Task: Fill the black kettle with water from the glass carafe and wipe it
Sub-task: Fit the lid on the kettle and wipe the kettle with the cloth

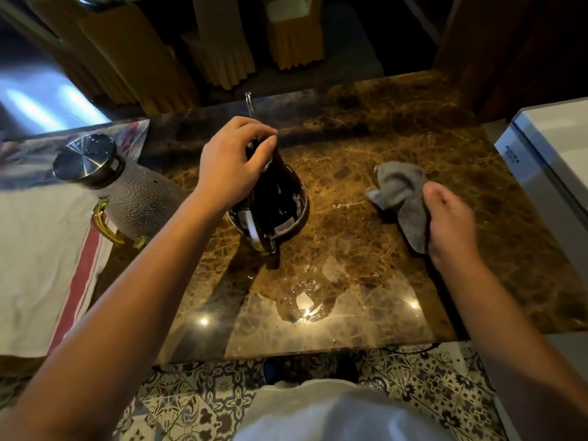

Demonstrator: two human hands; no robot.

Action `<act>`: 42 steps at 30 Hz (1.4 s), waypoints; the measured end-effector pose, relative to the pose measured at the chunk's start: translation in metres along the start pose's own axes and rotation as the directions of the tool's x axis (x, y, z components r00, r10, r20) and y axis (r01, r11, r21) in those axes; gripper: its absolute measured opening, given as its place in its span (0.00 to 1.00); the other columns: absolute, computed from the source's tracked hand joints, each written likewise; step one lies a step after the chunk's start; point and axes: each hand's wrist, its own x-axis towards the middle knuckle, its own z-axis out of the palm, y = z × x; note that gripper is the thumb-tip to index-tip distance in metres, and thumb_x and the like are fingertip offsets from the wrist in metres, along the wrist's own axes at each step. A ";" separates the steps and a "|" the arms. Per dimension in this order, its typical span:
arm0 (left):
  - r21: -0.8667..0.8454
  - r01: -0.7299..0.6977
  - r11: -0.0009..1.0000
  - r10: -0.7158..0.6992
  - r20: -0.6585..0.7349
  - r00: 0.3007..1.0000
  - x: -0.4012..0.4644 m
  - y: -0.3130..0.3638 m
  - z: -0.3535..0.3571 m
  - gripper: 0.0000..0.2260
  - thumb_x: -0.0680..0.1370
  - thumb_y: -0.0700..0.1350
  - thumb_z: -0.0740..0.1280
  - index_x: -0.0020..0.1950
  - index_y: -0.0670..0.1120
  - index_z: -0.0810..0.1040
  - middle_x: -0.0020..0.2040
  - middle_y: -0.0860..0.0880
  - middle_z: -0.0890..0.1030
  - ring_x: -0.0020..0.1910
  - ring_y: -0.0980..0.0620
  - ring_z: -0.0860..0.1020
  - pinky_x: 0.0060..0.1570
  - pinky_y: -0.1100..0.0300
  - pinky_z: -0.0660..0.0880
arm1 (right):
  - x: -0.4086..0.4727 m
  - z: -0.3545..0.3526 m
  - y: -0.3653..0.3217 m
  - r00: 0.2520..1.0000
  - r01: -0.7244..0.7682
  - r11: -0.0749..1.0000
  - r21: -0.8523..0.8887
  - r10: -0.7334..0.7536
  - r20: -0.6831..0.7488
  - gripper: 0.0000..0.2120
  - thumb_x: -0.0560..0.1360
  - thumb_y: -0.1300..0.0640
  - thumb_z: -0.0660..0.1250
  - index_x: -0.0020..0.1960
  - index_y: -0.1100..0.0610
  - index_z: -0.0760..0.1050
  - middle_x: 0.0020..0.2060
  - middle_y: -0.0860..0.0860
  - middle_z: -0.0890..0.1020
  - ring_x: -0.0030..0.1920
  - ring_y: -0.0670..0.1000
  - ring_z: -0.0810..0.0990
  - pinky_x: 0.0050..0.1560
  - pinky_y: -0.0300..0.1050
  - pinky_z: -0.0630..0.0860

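Head view: left hand [234, 163] grips the top of the glossy black conical kettle [276, 205] mid-countertop; right hand [448, 221] clutches a grey cloth [399, 192]. Frosted glass carafe [127, 192] stands at the left edge. Spilled water [307, 300] toward the near edge could let the kettle slide.

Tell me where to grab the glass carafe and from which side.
Take the glass carafe by its gold handle, coming from the near side. The handle loops out toward the person, clear of the steel lid, and the pebbled body looks wide for one hand. The left hand now holds the black kettle.
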 end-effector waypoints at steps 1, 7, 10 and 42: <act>0.000 -0.016 1.000 0.016 0.012 1.000 0.002 -0.002 -0.003 0.14 0.84 0.53 0.64 0.65 0.50 0.82 0.64 0.51 0.81 0.63 0.54 0.78 0.62 0.53 0.75 | -0.004 0.009 -0.007 0.995 -0.092 0.969 0.231 0.096 -0.005 0.07 0.85 0.54 0.66 0.54 0.46 0.82 0.46 0.42 0.89 0.52 0.43 0.88 0.53 0.41 0.84; -0.072 -0.090 0.993 0.097 0.102 0.990 0.011 -0.020 -0.018 0.13 0.84 0.52 0.64 0.64 0.50 0.83 0.60 0.52 0.83 0.61 0.54 0.79 0.63 0.47 0.76 | -0.031 0.067 -0.028 0.965 -0.261 0.732 0.629 0.170 0.202 0.11 0.84 0.56 0.66 0.64 0.57 0.79 0.54 0.57 0.88 0.55 0.55 0.88 0.52 0.51 0.85; -0.135 -0.079 0.988 0.091 0.087 0.992 0.008 -0.023 -0.010 0.13 0.85 0.49 0.63 0.64 0.48 0.82 0.60 0.51 0.81 0.61 0.55 0.77 0.63 0.51 0.74 | -0.048 0.096 -0.030 0.968 -0.238 0.717 0.655 0.117 0.224 0.13 0.84 0.57 0.65 0.66 0.59 0.78 0.57 0.58 0.87 0.59 0.56 0.86 0.64 0.55 0.82; -0.213 -0.101 0.972 0.088 -0.073 0.993 0.005 -0.024 0.002 0.11 0.85 0.43 0.64 0.60 0.39 0.83 0.56 0.46 0.84 0.56 0.50 0.82 0.58 0.44 0.78 | -0.047 0.196 -0.012 0.711 0.703 0.681 -0.205 -0.679 0.184 0.09 0.83 0.59 0.67 0.60 0.64 0.78 0.38 0.43 0.76 0.33 0.41 0.74 0.32 0.41 0.72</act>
